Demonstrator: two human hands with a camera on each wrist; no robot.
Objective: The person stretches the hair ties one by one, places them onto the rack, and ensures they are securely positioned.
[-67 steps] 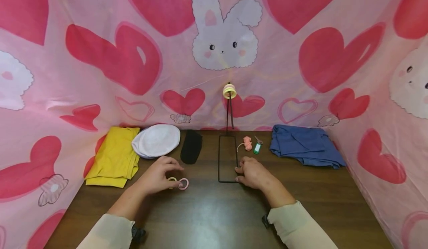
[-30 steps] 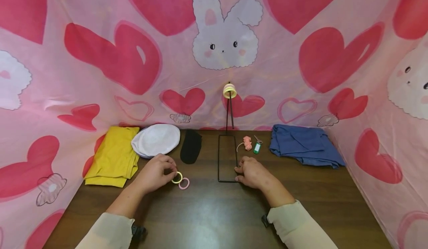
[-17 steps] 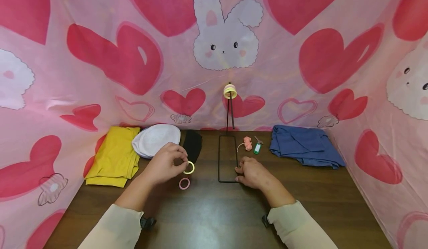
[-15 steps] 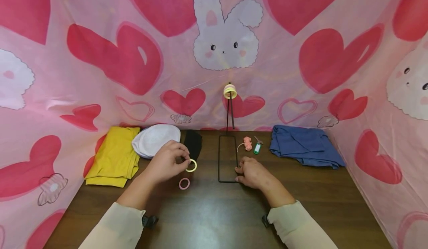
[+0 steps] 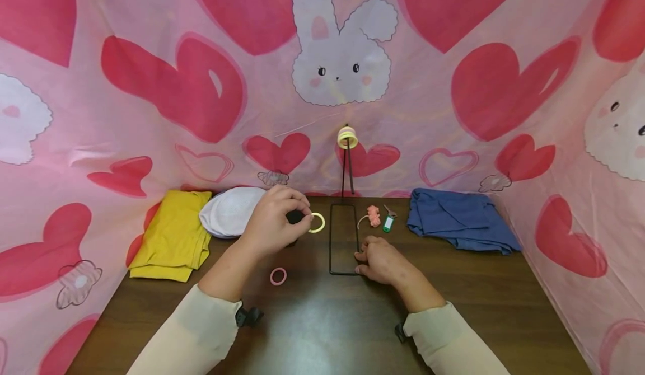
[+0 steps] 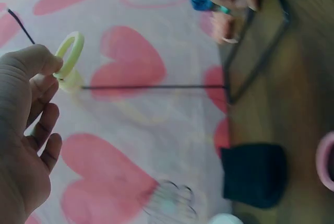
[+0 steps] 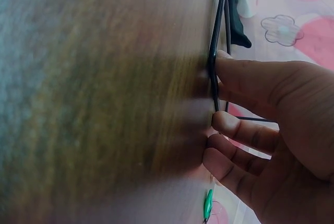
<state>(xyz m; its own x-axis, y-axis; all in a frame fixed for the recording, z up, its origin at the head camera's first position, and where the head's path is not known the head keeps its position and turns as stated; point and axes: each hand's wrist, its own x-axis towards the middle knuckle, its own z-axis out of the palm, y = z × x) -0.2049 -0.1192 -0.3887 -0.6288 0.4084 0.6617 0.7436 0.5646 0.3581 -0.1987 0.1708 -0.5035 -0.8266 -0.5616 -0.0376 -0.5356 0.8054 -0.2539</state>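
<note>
In the head view my left hand (image 5: 277, 218) pinches a yellow ring (image 5: 323, 223) between thumb and fingertips, raised off the table left of the black wire stand (image 5: 330, 240). Several yellow and pink rings (image 5: 346, 138) hang together on the stand's upper arm. On the stand's rectangular base, my right hand (image 5: 381, 260) grips the front right part; the right wrist view shows thumb and fingers at the black wire (image 7: 214, 51). A pink ring (image 5: 285, 277) lies flat on the table, below my left hand. The left wrist view shows the held ring overlapping the hung ones.
Along the back lie a folded yellow cloth (image 5: 171, 235), a white round cloth item (image 5: 227, 215) and a black cloth item (image 6: 254, 176), mostly hidden by my left hand. Right of the stand are a coral-coloured trinket (image 5: 373, 216), a green-tagged key (image 5: 388, 223) and a folded blue cloth (image 5: 458, 221).
My left hand has picked the yellow ring off the table beside the pink one and carried it up and rightward towards the stand. My right hand stays on the base.
</note>
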